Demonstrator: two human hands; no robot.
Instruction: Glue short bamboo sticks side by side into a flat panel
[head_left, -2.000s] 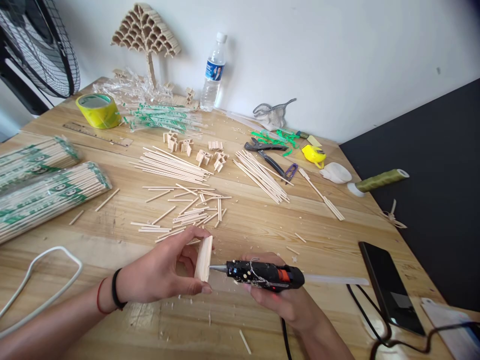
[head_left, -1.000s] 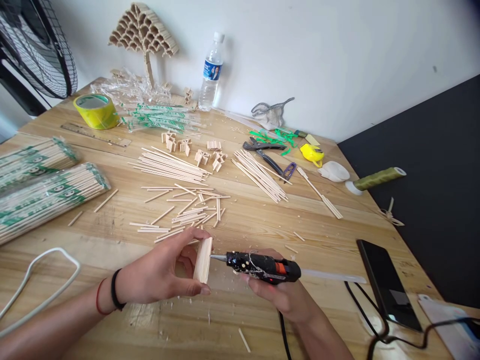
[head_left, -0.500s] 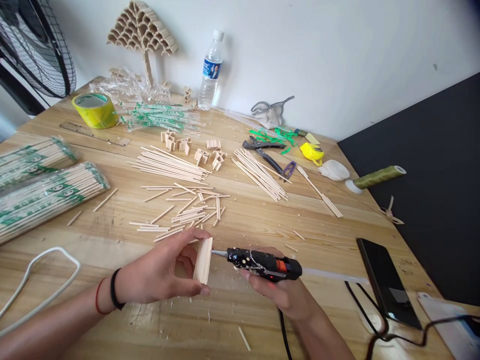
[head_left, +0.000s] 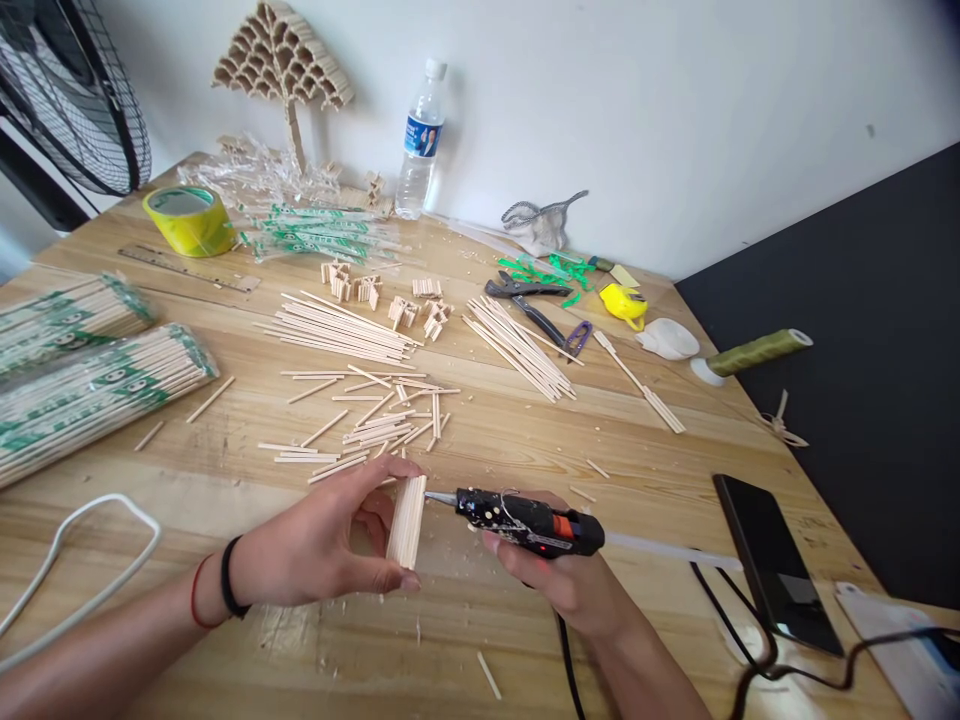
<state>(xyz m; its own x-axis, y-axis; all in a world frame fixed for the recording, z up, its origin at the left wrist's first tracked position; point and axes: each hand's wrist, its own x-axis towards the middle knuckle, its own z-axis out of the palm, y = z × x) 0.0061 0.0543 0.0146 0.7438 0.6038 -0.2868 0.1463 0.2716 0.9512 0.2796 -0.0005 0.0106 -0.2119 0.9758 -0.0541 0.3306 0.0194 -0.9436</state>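
In my left hand [head_left: 322, 545] I hold a small panel of short wooden sticks [head_left: 406, 525], which lie side by side. It is above the near middle of the wooden table [head_left: 525, 440], on the left of my right hand [head_left: 559, 590]. My left thumb presses its near end and a finger its far end, so these fingers are open only as wide as the panel is long; the palm does not touch it.

I judge the panel very light, stiff along the sticks, dry and not slippery. The joints between the sticks are probably its weak place, so the two stick ends seem to me the good hold: a hard squeeze across the sticks could break it.

My right fingers are closed around the black hot-glue gun [head_left: 517, 522] (the trigger finger is hidden from me, so I cannot tell how hard it pulls). The gun must be the heavier thing, and its handle is the safe place; the metal nozzle [head_left: 442, 497] is probably hot. Its tip is at the panel's right edge, toward the far end; whether they touch, I cannot tell.
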